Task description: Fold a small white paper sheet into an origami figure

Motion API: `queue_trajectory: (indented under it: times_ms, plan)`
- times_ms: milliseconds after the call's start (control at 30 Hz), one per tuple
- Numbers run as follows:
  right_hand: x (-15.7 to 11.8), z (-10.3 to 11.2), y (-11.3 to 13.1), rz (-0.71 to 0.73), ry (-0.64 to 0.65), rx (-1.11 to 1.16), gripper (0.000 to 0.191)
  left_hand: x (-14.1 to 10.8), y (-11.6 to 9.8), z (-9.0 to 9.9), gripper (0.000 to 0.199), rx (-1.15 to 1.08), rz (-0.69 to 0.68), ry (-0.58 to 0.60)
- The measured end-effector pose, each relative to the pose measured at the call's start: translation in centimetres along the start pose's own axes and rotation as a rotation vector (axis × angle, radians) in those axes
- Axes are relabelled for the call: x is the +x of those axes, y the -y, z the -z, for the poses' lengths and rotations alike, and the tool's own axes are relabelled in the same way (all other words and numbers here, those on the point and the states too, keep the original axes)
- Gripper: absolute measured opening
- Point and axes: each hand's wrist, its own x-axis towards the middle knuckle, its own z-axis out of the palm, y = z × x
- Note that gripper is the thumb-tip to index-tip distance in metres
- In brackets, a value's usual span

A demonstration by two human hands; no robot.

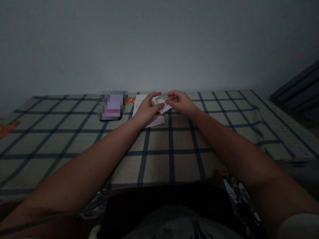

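A small piece of folded white paper (168, 108) is held up between my two hands near the far side of the table. My left hand (148, 109) is closed on its left side, thumb lying across the paper. Thumb and fingertips of my right hand (181, 103) pinch its right edge, with the other fingers curled in. Under and beside my left hand lies a larger white sheet or booklet (155, 122) on the tablecloth, partly covered by the hand. The dim light hides any print or fine folds on the paper.
A checked tablecloth (159, 166) with dark lines covers the table, which meets a plain wall (159, 46). Left of my hands lies a phone (113, 105), its screen lit and blurred out. A dark ridged object (299, 83) stands at the right edge.
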Motion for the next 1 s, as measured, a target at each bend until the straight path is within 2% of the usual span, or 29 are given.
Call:
queue_trajectory:
  times_ms: [367, 633, 733, 867, 1000]
  plan:
    - [0.0, -0.1, -0.4, -0.012, -0.018, -0.014, 0.027, 0.4, 0.5, 0.5, 0.070, 0.027, -0.043, 0.041]
    - [0.3, 0.3, -0.9, 0.014, -0.094, -0.005, 0.029, -0.3, -0.4, -0.2, 0.079, -0.171, 0.039, 0.116]
    - [0.3, 0.3, -1.0, 0.022, -0.125, -0.001, 0.031, -0.3, -0.3, -0.1, 0.079, -0.195, 0.080, 0.101]
    - [0.3, 0.2, -1.0, 0.013, -0.133, 0.009, 0.029, -0.3, -0.4, 0.0, 0.071, -0.157, 0.058, 0.052]
    - [0.4, 0.2, -1.0, 0.014, -0.139, 0.028, 0.028, -0.4, -0.6, -0.1, 0.073, -0.158, 0.067, 0.084]
